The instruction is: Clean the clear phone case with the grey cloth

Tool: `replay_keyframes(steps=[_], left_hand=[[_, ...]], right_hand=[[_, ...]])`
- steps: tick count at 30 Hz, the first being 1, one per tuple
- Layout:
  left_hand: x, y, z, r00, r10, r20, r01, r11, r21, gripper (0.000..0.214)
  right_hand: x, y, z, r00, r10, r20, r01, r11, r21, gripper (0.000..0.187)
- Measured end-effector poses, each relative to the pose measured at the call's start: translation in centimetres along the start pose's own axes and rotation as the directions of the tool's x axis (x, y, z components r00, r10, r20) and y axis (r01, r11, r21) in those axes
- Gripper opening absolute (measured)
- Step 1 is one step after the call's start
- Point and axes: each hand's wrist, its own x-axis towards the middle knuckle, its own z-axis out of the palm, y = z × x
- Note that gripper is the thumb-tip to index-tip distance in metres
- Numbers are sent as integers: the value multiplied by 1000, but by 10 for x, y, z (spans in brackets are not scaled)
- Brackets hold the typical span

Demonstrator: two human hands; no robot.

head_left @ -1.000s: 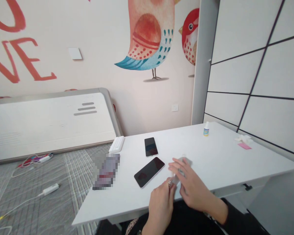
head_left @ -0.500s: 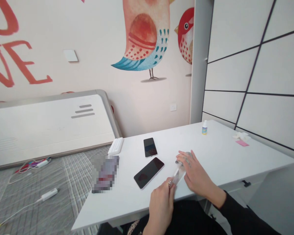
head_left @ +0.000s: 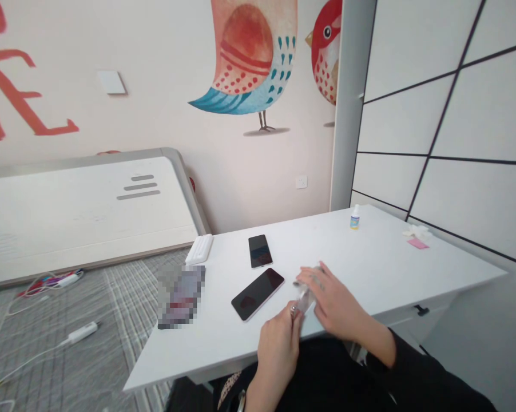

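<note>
Near the front edge of the table, both my hands are at a clear, flat plastic piece (head_left: 307,300) that looks like a phone case. My left hand (head_left: 277,343) is closed around its near end, with a ring showing on a finger. Across its far end lies my right hand (head_left: 333,297), fingers bent over it and covering much of it; the thumb's grip is partly hidden. Just left of the hands a dark-screened phone (head_left: 258,293) lies at a slant. A second phone (head_left: 260,251) is behind it.
The white table (head_left: 369,257) also holds a white case (head_left: 199,249), a blurred-out flat item (head_left: 183,297), a small bottle (head_left: 354,217), a crumpled tissue (head_left: 417,231) and a pink slip (head_left: 418,244). Cables and a white plug (head_left: 83,332) lie on the floor mat at left.
The view has shifted slightly, so everything appears a little higher and further left. Both hands remain on the clear piece, my right hand now slightly closer to my left.
</note>
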Motion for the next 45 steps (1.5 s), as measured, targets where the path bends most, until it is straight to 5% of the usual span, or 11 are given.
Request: replay_keyframes(steps=[2, 7, 11, 16, 20, 24, 29, 33, 38, 42, 45], left_hand=[[0, 0, 0, 1000, 9, 4, -9, 1000, -9, 22], [0, 0, 0, 1000, 3, 12, -3, 1000, -4, 25], [0, 0, 0, 1000, 10, 0, -10, 1000, 4, 23], [0, 0, 0, 1000, 4, 12, -4, 1000, -1, 25], [1, 2, -2, 1000, 0, 12, 0, 1000, 5, 24], [2, 3, -3, 999, -16, 36, 16, 1000, -10, 25], [0, 0, 0, 1000, -6, 8, 6, 999, 31, 26], [0, -1, 0, 1000, -6, 12, 5, 998, 55, 27], [1, 1, -1, 1000, 8, 6, -8, 999, 45, 24], [-1, 0, 0, 1000, 1, -1, -1, 998, 56, 25], [-2, -1, 1, 999, 22, -30, -20, 999, 40, 23]], right_hand=[[-2, 2, -1, 997, 61, -56, -63, 998, -31, 69], [-4, 2, -1, 997, -62, 47, 60, 997, 45, 76], [-1, 6, -2, 994, 78, -71, -81, 996, -45, 70], [-1, 6, -3, 997, -66, 40, 66, 998, 18, 76], [-1, 15, -5, 995, 74, -67, -81, 991, -103, 70], [-3, 12, -2, 996, -73, 44, 74, 997, -11, 78], [-1, 14, -4, 998, 35, -46, -40, 993, -107, 74], [-5, 7, -3, 992, -112, 57, 112, 994, 3, 83], [-3, 5, -6, 999, 40, -20, -41, 996, -74, 69], [-1, 1, -4, 990, -123, 72, 119, 992, 47, 74], [1, 8, -3, 1000, -9, -1, 9, 999, -38, 72]])
